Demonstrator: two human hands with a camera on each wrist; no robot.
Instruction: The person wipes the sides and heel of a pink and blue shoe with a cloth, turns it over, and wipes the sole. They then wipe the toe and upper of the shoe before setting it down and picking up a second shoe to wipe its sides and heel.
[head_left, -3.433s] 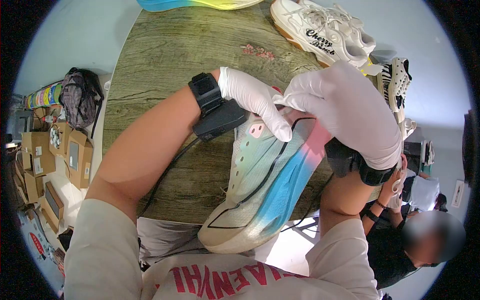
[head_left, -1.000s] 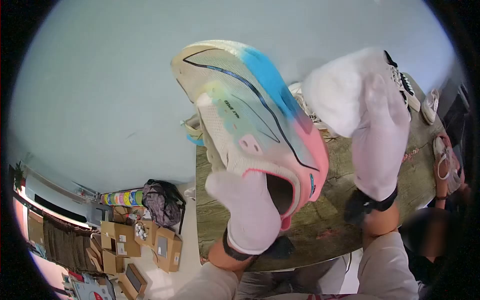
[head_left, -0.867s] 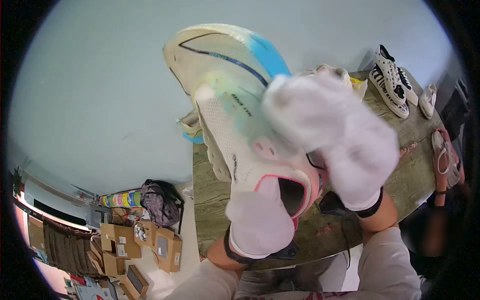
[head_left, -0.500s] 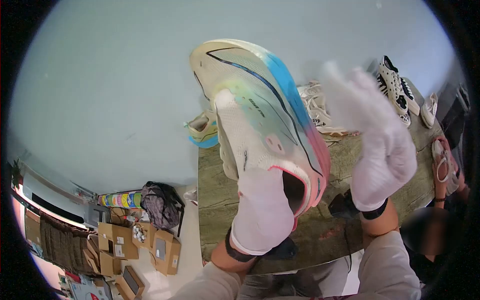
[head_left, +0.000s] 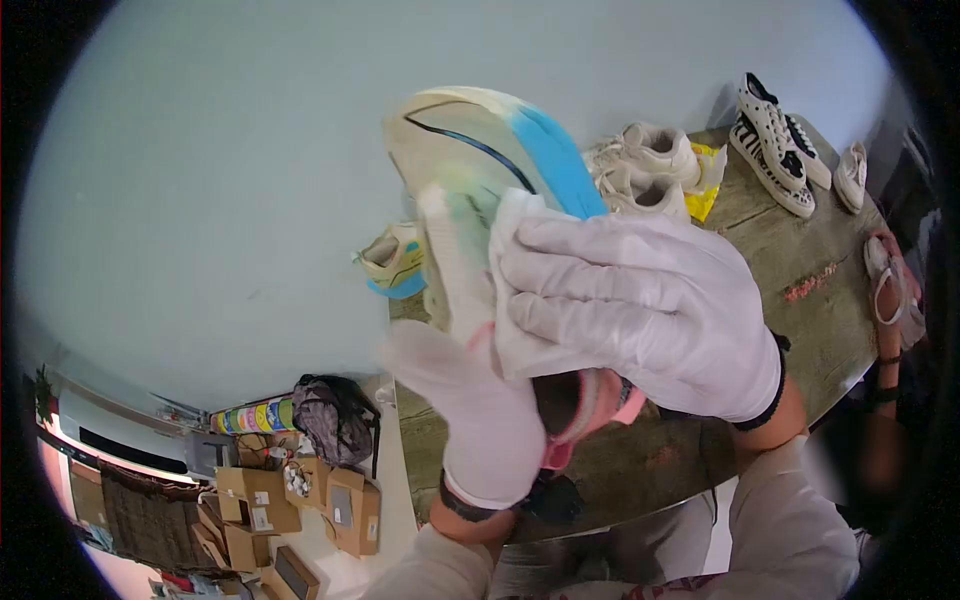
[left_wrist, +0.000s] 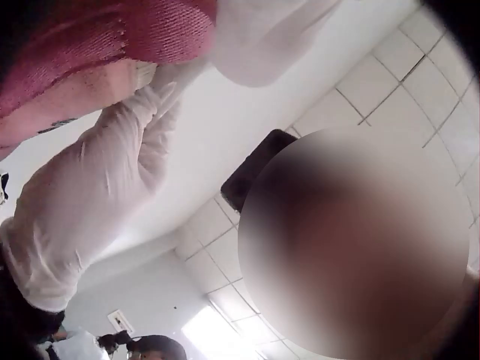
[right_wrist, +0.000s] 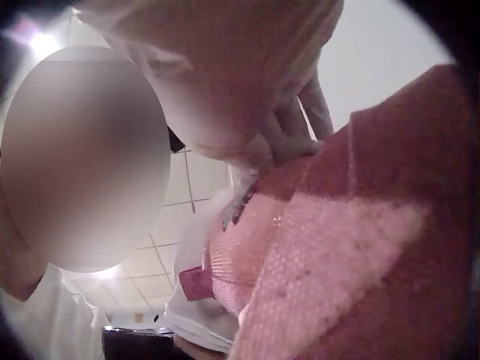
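The multicoloured running shoe (head_left: pixel 560 165) is held up over the table, toe pointing up and away. Gripping it at the collar is my gloved left hand (head_left: pixel 485 415), its thumb showing outside and its other fingers hidden by the shoe. With nearly straight fingers, my gloved right hand (head_left: pixel 650 315) presses a white cloth (head_left: pixel 510 345) against the upper, covering its middle. Close up in the left wrist view are the shoe's pink collar (left_wrist: pixel 161 34) and a gloved hand. Pink heel fabric (right_wrist: pixel 330 262) fills the lower right of the right wrist view, beneath my right hand (right_wrist: pixel 232 82).
A yellow and blue shoe (head_left: pixel 400 255) stands at the wooden table's (head_left: pixel 700 460) left far edge. White sneakers (head_left: pixel 650 165), a yellow packet (head_left: pixel 705 205) and black-and-white shoes (head_left: pixel 770 150) line the far right. Another person's hand (head_left: pixel 890 250) holds a sandal at right. Boxes (head_left: pixel 350 515) lie left.
The head view has tilted up and the shoe has been lifted off the table. My right hand has swung back from the right onto the shoe with the cloth.
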